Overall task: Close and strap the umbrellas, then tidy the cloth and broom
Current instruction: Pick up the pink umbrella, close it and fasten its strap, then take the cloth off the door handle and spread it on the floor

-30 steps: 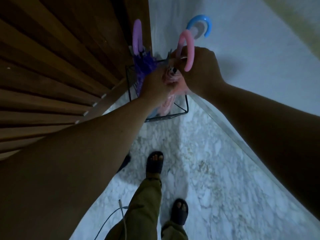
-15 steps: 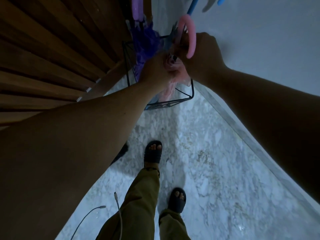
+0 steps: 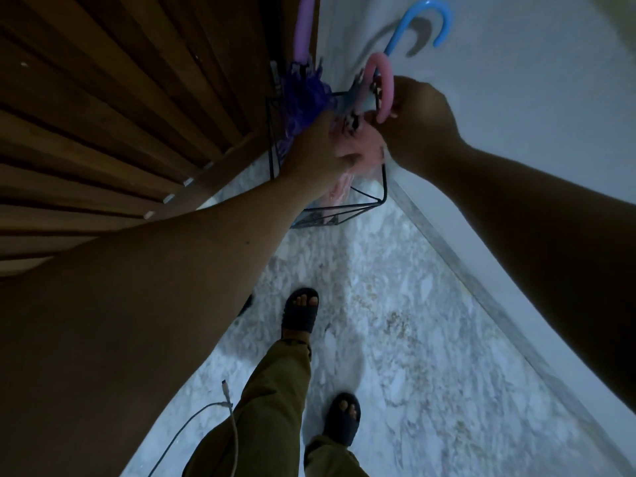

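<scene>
Evidently strapping is in hand: the left hand [image 3: 318, 151] grips the pink umbrella [image 3: 358, 146]'s bunched canopy, the right hand [image 3: 418, 122]'s fingers pinch near its handle; next, fasten the strap.

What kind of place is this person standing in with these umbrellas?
Probably a home entryway or porch corner: a black wire umbrella stand with crook-handled umbrellas sits on a marble-patterned floor, between a slatted wooden panel and a plain pale wall.

Dim, bluish cast, soft blur, wide-angle edge distortion
</scene>
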